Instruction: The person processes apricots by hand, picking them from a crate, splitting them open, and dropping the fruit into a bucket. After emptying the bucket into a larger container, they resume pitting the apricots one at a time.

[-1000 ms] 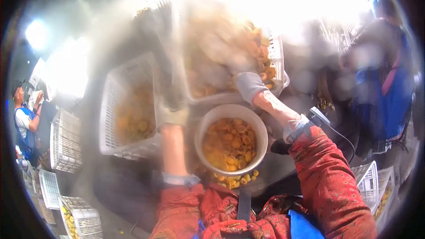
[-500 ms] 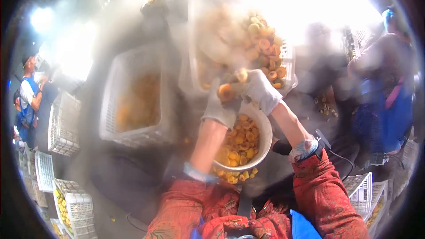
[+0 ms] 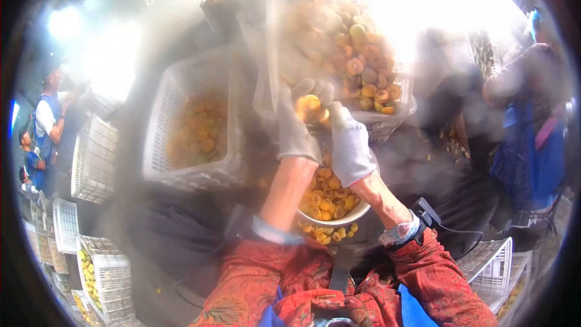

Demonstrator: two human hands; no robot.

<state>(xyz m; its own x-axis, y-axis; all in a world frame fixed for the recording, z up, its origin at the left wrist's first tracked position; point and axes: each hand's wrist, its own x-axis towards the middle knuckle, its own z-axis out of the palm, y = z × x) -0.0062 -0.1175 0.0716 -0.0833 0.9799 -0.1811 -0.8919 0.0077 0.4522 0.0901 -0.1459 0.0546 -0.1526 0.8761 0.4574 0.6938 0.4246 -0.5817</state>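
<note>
In the head view, the person's gloved left hand (image 3: pixel 298 132) and gloved right hand (image 3: pixel 351 148) are meeting above a white bowl (image 3: pixel 346 217). The fingers of both are grasping one apricot (image 3: pixel 308 108) between them, just in front of the near wall of a white crate (image 3: pixel 393 122) heaped with fruit. The bowl is sitting near the person's lap, holding apricot halves (image 3: pixel 324 197), with spilled pieces (image 3: pixel 324 234) lying just beside its near rim, while a second crate (image 3: pixel 181 172) is standing to the left and a co-worker (image 3: pixel 532 121) is sitting at the right.
</note>
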